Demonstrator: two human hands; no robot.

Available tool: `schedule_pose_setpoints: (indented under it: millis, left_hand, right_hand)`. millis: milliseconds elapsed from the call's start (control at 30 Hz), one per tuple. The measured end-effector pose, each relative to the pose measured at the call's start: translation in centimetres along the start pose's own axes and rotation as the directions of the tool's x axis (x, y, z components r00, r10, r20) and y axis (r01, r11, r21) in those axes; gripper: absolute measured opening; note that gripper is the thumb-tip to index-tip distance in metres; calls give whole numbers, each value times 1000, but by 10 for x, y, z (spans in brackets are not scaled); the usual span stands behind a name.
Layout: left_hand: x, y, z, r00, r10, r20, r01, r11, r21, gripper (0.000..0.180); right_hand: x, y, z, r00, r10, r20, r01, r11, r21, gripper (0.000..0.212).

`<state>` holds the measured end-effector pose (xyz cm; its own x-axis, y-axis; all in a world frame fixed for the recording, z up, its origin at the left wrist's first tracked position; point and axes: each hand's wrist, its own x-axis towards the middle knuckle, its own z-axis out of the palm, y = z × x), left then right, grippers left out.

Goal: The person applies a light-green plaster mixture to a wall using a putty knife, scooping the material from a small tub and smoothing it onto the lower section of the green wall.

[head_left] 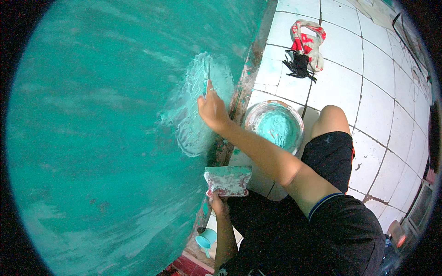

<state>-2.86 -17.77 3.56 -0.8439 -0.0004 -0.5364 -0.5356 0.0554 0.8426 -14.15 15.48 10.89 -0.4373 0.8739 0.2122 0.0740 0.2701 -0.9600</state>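
My right hand (213, 109) reaches across to the teal wall (101, 133), closed around a putty knife (206, 76) seen nearly edge-on. Its blade lies against a pale, wet patch of putty (195, 124), with ridges and smears in it. Lower down, my left hand (218, 204) grips a wide putty spreader (228, 180), its face coated in whitish and pale green putty. Between my right forearm and the floor tiles stands a round bucket (298, 120) holding thick turquoise putty (277, 126); the forearm passes close to its near rim.
White floor tiles (338, 94) meet the wall along a worn, dirty edge (239, 99). A red-and-white cloth (314, 43) with a black stringy bundle (299, 64) lies beyond the bucket. A light blue dipper (206, 238) sits by my left forearm. My bent knee (332, 120) is beside the bucket.
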Motion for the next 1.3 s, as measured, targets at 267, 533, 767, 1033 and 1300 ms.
schedule_pose_setpoints:
  millis: [267,533,767,1033,1300]
  left_hand:
    - [14,-17,-17,998,-5,-65,9,998,56,17]
    - [17,-19,-19,998,23,51,-28,995,99,25]
    - [16,-14,-23,1000,26,17,-26,999,19,27]
    - [32,-36,13,984,42,171,-61,992,110,28]
    - [25,-25,-56,1000,-6,21,6,999,-41,29]
  right_hand:
    - [-13,-3,-32,994,-30,101,32,999,-26,54]
    - [-51,-4,-10,883,-451,-130,426,886,-184,46]
    - [-27,88,13,988,-7,154,73,902,-426,31]
    - [53,279,4,960,-280,10,206,682,-702,20]
    - [-50,94,65,973,231,2,-229,968,-98,45]
